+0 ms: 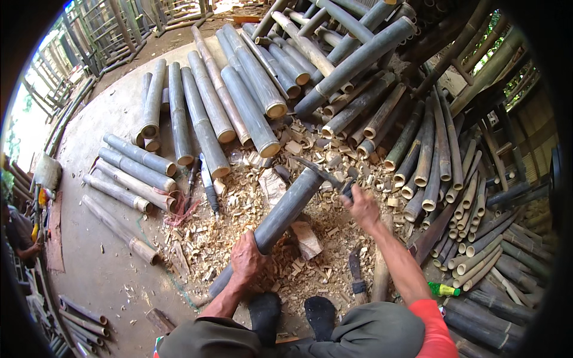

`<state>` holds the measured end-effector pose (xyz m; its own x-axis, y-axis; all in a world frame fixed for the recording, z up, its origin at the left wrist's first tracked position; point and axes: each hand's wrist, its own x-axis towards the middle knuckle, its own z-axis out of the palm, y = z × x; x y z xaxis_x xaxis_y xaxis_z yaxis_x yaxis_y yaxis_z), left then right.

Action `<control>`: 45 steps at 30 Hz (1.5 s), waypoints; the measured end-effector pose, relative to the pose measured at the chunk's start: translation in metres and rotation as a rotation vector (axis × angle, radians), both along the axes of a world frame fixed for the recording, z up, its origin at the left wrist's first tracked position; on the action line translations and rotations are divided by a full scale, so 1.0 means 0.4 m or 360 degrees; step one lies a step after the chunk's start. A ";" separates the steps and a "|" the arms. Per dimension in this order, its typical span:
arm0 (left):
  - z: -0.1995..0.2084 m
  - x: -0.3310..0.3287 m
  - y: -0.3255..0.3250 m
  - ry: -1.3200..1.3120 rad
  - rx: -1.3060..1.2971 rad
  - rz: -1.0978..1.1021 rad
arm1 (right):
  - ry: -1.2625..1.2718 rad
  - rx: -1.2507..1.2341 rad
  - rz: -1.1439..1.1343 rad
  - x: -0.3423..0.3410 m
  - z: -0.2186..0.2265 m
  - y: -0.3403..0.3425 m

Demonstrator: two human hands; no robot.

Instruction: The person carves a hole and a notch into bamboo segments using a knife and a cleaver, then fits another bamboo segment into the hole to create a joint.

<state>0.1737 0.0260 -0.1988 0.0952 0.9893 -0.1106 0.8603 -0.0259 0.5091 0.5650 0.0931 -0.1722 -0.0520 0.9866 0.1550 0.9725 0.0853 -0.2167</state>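
My left hand (246, 258) is wrapped round a thick grey-green bamboo pole (289, 209), which slants away from my lap toward the upper right. In my right hand (362, 207) is the dark handle of a knife (319, 171), its long narrow blade lying across the far end of the pole. A wooden block (307, 240) shows beside the pole, and another pale block (273, 188) lies on its far side. Wood chips (310, 271) cover the ground around both hands. Another blade (357, 271) lies in the chips near my right foot.
Cut bamboo lengths (206, 98) lie in rows ahead and at left. Stacked poles (358, 65) rise at the far right, with thinner pieces (471, 209) bundled at right. A blade with a wrapped handle (210, 185), pink netting (179, 209) and a green bottle (443, 289) lie on the ground.
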 end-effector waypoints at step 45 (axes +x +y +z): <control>0.008 -0.049 0.001 -0.0021 -0.0094 0.0007 | 0.0519 -0.0735 -0.0124 -0.105 0.067 -0.007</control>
<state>0.1540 0.0265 -0.1957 0.0928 0.9815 -0.1674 0.8536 0.0081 0.5209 0.5232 0.0902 -0.1455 0.0018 0.9547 -0.2975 0.8488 -0.1588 -0.5043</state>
